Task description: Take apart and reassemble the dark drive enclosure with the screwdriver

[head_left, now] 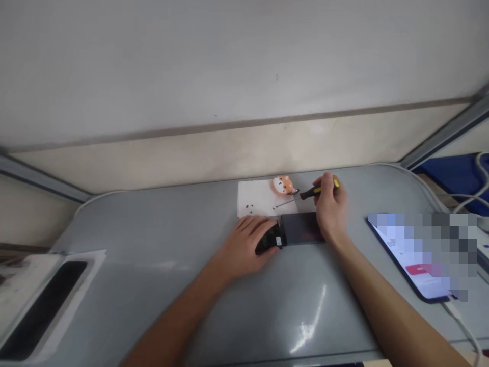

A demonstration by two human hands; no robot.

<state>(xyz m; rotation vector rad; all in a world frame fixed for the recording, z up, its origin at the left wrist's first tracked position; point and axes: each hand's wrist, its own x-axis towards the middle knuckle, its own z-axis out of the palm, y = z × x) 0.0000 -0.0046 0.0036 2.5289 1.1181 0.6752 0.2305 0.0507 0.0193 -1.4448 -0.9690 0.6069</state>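
Note:
My left hand [248, 247] is wrapped over the left end of a flat dark device [303, 228], which lies on the grey table. A small white label shows beside my thumb. In my right hand [331, 206] is a black and yellow screwdriver [311, 192], its thin shaft pointing left. The screwdriver's tip is over a white sheet [254, 194], close to a tiny dark piece [274, 208]. Several other tiny dark pieces lie on the sheet's left part. An orange and white animal-faced object [282, 185] sits at the sheet's upper right.
At the right lies a lit tablet [416, 260], partly pixelated, with a white cable [460, 321]. A long black item [46, 306] rests on white paper at the left. Behind the grey table [153, 224] stands a pale wall, with metal posts on both sides.

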